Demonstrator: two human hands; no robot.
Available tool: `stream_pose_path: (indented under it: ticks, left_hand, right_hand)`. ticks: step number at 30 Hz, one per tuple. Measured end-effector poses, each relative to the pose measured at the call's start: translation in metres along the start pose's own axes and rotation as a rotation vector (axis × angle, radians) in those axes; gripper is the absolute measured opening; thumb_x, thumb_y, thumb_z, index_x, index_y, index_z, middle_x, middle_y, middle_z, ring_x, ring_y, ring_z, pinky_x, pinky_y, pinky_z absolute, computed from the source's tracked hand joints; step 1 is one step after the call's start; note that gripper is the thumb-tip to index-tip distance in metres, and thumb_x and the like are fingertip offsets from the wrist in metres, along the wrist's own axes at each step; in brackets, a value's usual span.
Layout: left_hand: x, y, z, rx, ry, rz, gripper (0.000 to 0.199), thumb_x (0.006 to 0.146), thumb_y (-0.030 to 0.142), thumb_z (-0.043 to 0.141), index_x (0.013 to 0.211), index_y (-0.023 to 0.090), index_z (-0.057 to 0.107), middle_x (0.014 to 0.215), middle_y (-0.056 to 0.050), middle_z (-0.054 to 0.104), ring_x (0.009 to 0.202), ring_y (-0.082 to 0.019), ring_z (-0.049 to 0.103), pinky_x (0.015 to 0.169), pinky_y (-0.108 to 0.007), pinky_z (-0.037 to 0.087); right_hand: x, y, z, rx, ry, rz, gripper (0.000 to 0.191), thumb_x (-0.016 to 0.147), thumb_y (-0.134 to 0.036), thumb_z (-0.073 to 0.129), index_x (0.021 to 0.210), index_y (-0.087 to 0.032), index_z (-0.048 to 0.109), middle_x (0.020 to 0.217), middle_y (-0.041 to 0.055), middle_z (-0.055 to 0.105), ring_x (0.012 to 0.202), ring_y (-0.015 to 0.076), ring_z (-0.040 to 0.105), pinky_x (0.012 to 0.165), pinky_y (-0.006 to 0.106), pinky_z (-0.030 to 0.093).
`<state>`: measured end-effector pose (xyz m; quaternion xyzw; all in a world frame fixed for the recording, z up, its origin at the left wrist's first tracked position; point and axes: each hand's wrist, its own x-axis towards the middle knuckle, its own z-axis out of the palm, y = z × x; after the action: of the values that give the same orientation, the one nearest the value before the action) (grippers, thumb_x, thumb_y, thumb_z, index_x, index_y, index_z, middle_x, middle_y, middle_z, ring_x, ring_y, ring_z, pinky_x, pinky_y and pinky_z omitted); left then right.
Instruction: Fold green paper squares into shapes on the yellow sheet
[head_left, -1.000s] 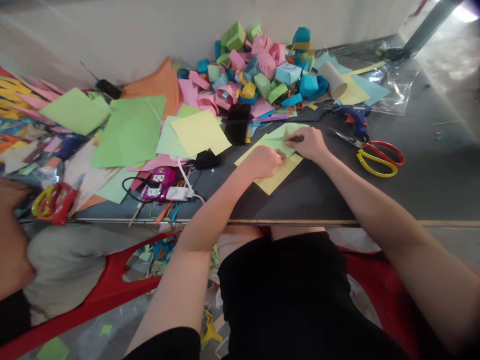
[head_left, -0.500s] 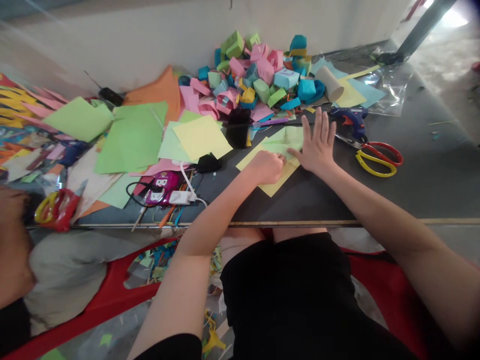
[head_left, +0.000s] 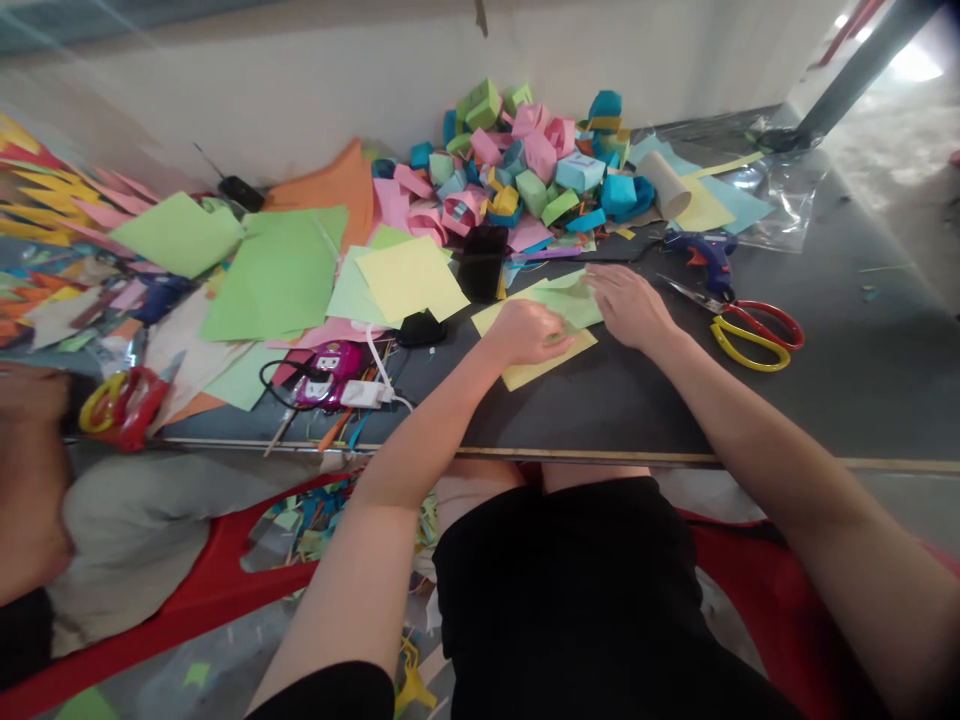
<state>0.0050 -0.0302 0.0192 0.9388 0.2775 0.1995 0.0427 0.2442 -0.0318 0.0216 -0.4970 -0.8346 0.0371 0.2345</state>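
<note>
A light green sheet of paper (head_left: 566, 295) with fold creases lies on top of a yellow sheet (head_left: 525, 376) on the dark table. My left hand (head_left: 527, 333) is closed, its curled fingers at the near left part of the green paper; the fingertips are partly hidden. At the green paper's far right edge, my right hand (head_left: 631, 308) has its fingers bent together on the sheet. Scissors (head_left: 754, 325) with one red and one yellow handle lie open to the right of my right hand. Behind them rests a blue glue gun (head_left: 709, 260).
Folded paper pieces (head_left: 525, 165) are heaped against the wall, beside a cardboard tube (head_left: 667, 187). A black phone (head_left: 482, 262), coloured sheets (head_left: 277, 275) and a pink power strip (head_left: 330, 370) lie leftward. Another person's arm (head_left: 34, 450) is at far left, near red-handled scissors (head_left: 142, 405).
My right hand, flat with fingers spread before, has drawn its fingers together at the green paper's edge. That edge is now lifted or folded over. My left hand stays nearly in place.
</note>
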Motion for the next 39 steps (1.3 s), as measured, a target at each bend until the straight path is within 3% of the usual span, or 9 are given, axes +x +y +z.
stream_pose_path:
  ticks: [3, 6, 11, 16, 20, 24, 29, 33, 39]
  left_hand:
    - [-0.001, -0.012, -0.001, 0.014, 0.045, 0.002, 0.054, 0.097, 0.061, 0.056, 0.064, 0.021, 0.071, 0.064, -0.005, 0.072, 0.073, -0.021, 0.073, 0.080, -0.036, 0.056]
    - [-0.001, -0.018, -0.002, -0.034, 0.041, 0.004, 0.053, 0.091, 0.068, 0.065, 0.067, 0.021, 0.072, 0.072, -0.004, 0.076, 0.076, -0.020, 0.074, 0.077, -0.033, 0.056]
    - [-0.002, -0.028, -0.004, -0.068, 0.046, -0.063, 0.035, 0.095, 0.054, 0.068, 0.085, 0.024, 0.081, 0.096, -0.004, 0.083, 0.105, -0.023, 0.076, 0.089, -0.034, 0.057]
    - [-0.005, -0.034, -0.012, -0.030, -0.030, -0.059, 0.025, 0.098, 0.038, 0.063, 0.095, 0.024, 0.083, 0.103, -0.005, 0.083, 0.104, -0.024, 0.076, 0.095, -0.040, 0.057]
    - [-0.005, -0.031, -0.015, 0.037, -0.024, -0.171, 0.023, 0.091, 0.022, 0.061, 0.096, 0.021, 0.084, 0.107, -0.008, 0.083, 0.109, -0.026, 0.074, 0.097, -0.043, 0.056]
    - [-0.001, -0.023, -0.011, 0.037, 0.010, -0.261, 0.019, 0.092, 0.023, 0.063, 0.094, 0.021, 0.082, 0.103, -0.008, 0.082, 0.106, -0.026, 0.073, 0.096, -0.042, 0.056]
    - [0.002, -0.026, -0.007, -0.006, 0.004, -0.277, 0.017, 0.096, 0.028, 0.066, 0.093, 0.021, 0.081, 0.104, -0.007, 0.082, 0.112, -0.025, 0.070, 0.097, -0.040, 0.054]
    - [0.001, -0.035, -0.006, -0.036, -0.011, -0.265, 0.021, 0.099, 0.022, 0.061, 0.098, 0.024, 0.082, 0.108, -0.005, 0.083, 0.110, -0.022, 0.072, 0.097, -0.038, 0.056]
    - [-0.002, -0.036, -0.008, -0.065, -0.001, -0.285, 0.020, 0.099, 0.027, 0.064, 0.104, 0.025, 0.082, 0.113, -0.004, 0.082, 0.114, -0.023, 0.074, 0.101, -0.040, 0.057]
  right_hand:
    - [0.001, -0.003, 0.002, 0.039, 0.015, 0.008, 0.059, 0.099, -0.025, 0.043, 0.156, -0.023, 0.051, 0.150, 0.0115, 0.064, 0.136, 0.0342, 0.059, 0.112, 0.059, 0.049]
    - [0.001, -0.005, 0.005, 0.042, -0.036, 0.000, 0.057, 0.095, -0.020, 0.044, 0.150, -0.024, 0.059, 0.145, 0.0101, 0.068, 0.131, 0.0322, 0.062, 0.107, 0.055, 0.051]
    - [0.002, -0.009, 0.006, -0.056, -0.145, -0.009, 0.046, 0.099, -0.023, 0.041, 0.131, -0.024, 0.075, 0.138, 0.0109, 0.071, 0.125, 0.0328, 0.061, 0.101, 0.051, 0.048]
    - [0.001, -0.012, -0.001, -0.146, -0.136, 0.001, 0.041, 0.099, -0.033, 0.046, 0.125, -0.027, 0.077, 0.128, 0.0109, 0.074, 0.115, 0.0335, 0.061, 0.096, 0.049, 0.044]
    - [0.003, -0.012, -0.003, -0.127, -0.113, 0.012, 0.035, 0.097, -0.035, 0.050, 0.106, -0.026, 0.083, 0.111, 0.0096, 0.078, 0.104, 0.0330, 0.065, 0.099, 0.053, 0.042]
    - [0.004, -0.012, 0.000, -0.074, -0.060, 0.009, 0.033, 0.094, -0.034, 0.052, 0.090, -0.025, 0.084, 0.100, 0.0093, 0.080, 0.093, 0.0317, 0.068, 0.096, 0.054, 0.045]
    - [0.004, -0.009, 0.000, 0.000, -0.046, -0.043, 0.031, 0.092, -0.037, 0.055, 0.091, -0.026, 0.084, 0.109, 0.0091, 0.081, 0.106, 0.0338, 0.070, 0.097, 0.052, 0.050]
    - [0.007, 0.007, -0.010, 0.181, -0.154, -0.144, 0.032, 0.090, -0.046, 0.064, 0.104, -0.026, 0.085, 0.119, 0.0089, 0.080, 0.112, 0.0336, 0.070, 0.101, 0.050, 0.051]
    - [0.006, 0.026, -0.025, 0.219, -0.321, -0.229, 0.077, 0.064, -0.071, 0.086, 0.129, -0.031, 0.077, 0.134, 0.0094, 0.074, 0.121, 0.0377, 0.066, 0.107, 0.055, 0.049]
